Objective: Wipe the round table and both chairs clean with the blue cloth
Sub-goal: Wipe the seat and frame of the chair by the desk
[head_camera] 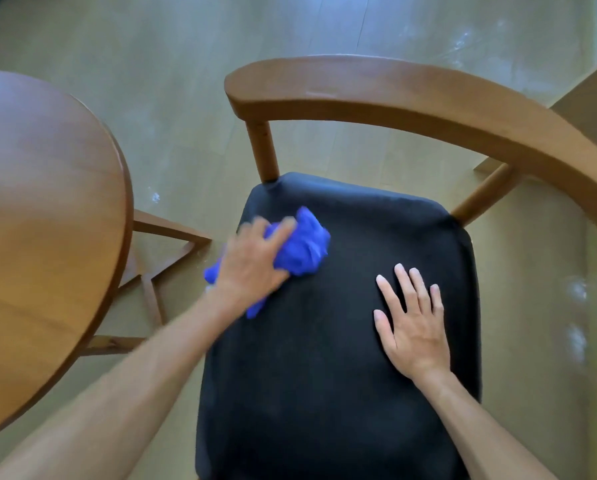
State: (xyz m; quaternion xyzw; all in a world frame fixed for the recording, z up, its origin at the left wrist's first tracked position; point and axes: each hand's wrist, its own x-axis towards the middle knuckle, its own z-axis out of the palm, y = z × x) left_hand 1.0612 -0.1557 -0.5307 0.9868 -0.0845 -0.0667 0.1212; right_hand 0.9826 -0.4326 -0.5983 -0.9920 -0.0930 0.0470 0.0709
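left hand [255, 261] grips the bunched blue cloth [300, 247] near the seat [324, 358] left edge, right hand [411, 323] flat and released; i'd sweep firmly toward the right edge.

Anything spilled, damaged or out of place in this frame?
Nothing damaged or askew. Only oddity: whitish smears and specks on the floor, one by the round table base. Chair looks intact.
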